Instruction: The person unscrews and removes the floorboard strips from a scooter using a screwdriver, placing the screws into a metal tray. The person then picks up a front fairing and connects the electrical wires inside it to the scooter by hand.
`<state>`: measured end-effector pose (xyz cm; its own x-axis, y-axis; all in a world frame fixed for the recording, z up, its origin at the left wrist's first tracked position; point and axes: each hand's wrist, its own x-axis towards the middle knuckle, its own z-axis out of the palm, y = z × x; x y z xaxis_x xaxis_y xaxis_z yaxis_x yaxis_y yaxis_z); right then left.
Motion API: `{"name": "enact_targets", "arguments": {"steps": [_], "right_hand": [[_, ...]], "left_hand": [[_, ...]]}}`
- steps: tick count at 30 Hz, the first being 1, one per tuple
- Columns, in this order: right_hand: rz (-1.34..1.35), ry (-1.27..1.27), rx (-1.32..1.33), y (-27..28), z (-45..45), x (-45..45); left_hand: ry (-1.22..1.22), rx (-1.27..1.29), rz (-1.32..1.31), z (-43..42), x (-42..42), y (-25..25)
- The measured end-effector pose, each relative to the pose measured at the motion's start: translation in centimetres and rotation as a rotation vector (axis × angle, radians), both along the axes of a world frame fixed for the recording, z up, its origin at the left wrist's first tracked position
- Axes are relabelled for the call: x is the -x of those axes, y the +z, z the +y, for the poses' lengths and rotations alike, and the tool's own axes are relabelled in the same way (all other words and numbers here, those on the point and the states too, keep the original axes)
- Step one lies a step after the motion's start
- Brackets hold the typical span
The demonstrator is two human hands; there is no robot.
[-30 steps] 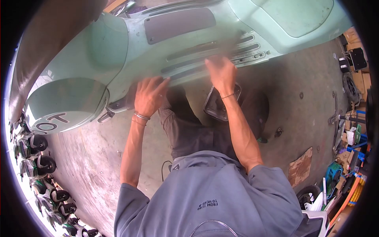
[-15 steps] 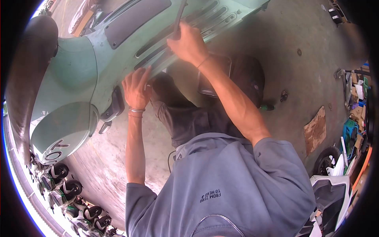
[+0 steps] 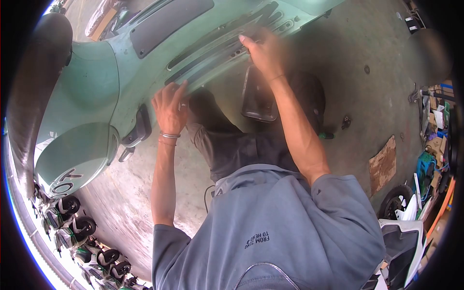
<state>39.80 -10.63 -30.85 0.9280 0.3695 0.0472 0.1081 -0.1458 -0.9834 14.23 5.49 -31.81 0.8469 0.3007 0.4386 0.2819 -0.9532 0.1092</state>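
A pale green scooter body (image 3: 87, 77) fills the upper left, and its footboard has long dark strips and slots. My left hand (image 3: 169, 108) rests at the footboard's near edge, fingers bent and slightly apart, touching it by the left end of a dark strip (image 3: 193, 71). Farther right, my right hand (image 3: 263, 55) is over the slotted part, its thumb stretched toward the strips. Its other fingers are blurred, so its hold cannot be made out. A blurred dark shape (image 3: 268, 13) shows just beyond that hand.
A dark tray (image 3: 259, 104) lies on the floor below my right hand, partly behind the forearm. A flat brown piece (image 3: 383, 164) and a wheel (image 3: 396, 202) are at the right, near cluttered parts. Several small scooters (image 3: 84, 225) stand at lower left.
The view has shifted, and the scooter sits more tilted. My right hand held a dark strip raised half a second ago; it has since moved right along the footboard. My left hand stays at the edge.
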Motion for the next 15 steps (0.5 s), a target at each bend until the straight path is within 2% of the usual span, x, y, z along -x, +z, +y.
{"name": "enact_targets", "arguments": {"steps": [3, 7, 9, 15], "right_hand": [[-0.157, -0.063, 0.076, -1.3, -0.3, 0.5], [-0.163, -0.084, 0.105, -0.1, -0.5, 1.3], [-0.17, -0.11, 0.288, 0.5, -0.4, 1.4], [-0.26, -0.261, 0.143, -3.1, -1.8, 0.5]], "left_hand": [[0.005, -0.003, 0.009, 0.3, 0.1, -0.3], [0.017, 0.005, 0.003, -0.1, -0.2, -0.2], [0.049, -0.068, 0.055, -0.4, -0.8, -0.2], [-0.021, -0.135, 0.015, -4.3, -7.8, -1.6]]}}
